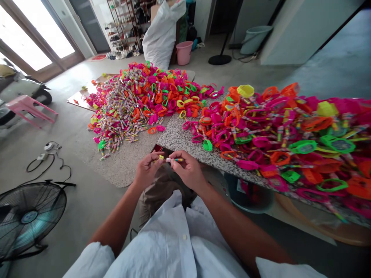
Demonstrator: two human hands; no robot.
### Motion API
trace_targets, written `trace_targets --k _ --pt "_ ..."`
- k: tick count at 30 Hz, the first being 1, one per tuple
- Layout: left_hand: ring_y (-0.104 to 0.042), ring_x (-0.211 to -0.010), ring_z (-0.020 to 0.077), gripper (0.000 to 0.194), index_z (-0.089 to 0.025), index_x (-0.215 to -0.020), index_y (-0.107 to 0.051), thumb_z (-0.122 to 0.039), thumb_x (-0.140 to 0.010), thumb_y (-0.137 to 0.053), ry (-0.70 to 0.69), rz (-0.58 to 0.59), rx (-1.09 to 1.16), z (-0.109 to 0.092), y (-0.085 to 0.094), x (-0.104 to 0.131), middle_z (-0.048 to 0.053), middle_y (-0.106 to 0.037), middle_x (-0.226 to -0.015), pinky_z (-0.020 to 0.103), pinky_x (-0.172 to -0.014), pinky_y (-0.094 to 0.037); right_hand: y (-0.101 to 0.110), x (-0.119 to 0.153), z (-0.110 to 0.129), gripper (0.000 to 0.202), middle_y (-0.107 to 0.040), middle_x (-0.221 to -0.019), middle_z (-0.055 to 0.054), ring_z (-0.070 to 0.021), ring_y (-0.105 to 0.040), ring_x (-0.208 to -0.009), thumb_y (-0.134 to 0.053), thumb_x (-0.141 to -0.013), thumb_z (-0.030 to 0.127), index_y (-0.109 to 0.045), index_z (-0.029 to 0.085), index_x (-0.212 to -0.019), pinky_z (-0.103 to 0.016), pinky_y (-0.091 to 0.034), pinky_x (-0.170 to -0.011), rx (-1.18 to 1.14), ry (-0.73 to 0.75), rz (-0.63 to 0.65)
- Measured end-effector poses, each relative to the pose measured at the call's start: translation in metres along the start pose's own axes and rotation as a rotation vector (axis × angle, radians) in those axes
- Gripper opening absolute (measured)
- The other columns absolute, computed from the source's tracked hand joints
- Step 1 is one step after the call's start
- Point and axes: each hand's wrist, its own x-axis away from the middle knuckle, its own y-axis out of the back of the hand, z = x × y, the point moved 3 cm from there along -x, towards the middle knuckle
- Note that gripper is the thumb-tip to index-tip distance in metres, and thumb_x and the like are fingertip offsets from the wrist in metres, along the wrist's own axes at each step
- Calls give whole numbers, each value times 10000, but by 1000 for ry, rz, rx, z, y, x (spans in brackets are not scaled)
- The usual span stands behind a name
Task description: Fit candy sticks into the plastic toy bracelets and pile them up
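My left hand [146, 170] is closed in a pinch on a small yellow plastic piece [161, 157]. Facing it, my right hand [188, 170] pinches a slim tube with coloured bands [179, 159] and a pale tip, which points at the yellow piece. Whether the two parts touch is too small to tell. Both hands are over my lap, in front of the speckled stone table edge. Beyond them lies a pile of small printed tubes [121, 119] mixed with bright plastic pieces. To the right spreads a heap of pink, orange, green and yellow ring-shaped plastic pieces [261, 143].
The speckled tabletop [179, 135] shows between the heaps. Beneath the table on the right is a dark tub [252, 200]. A floor fan [29, 216] stands at left near cables and a pink stool [30, 106]. A white sack [159, 34] and pink bucket [184, 53] stand behind.
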Motion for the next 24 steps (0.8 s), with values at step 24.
trace_targets --k 24 --pt "-663 -1345 266 89 -219 -978 -688 -250 -1042 -634 -445 56 -258 -18 -8 0 83 -780 -1022 516 -1144 -533 8 1 9 115 -744 -859 -18 -173 -694 -717 -681 -919 330 -691 225 -965 -287 -549 -665 201 78 -50"
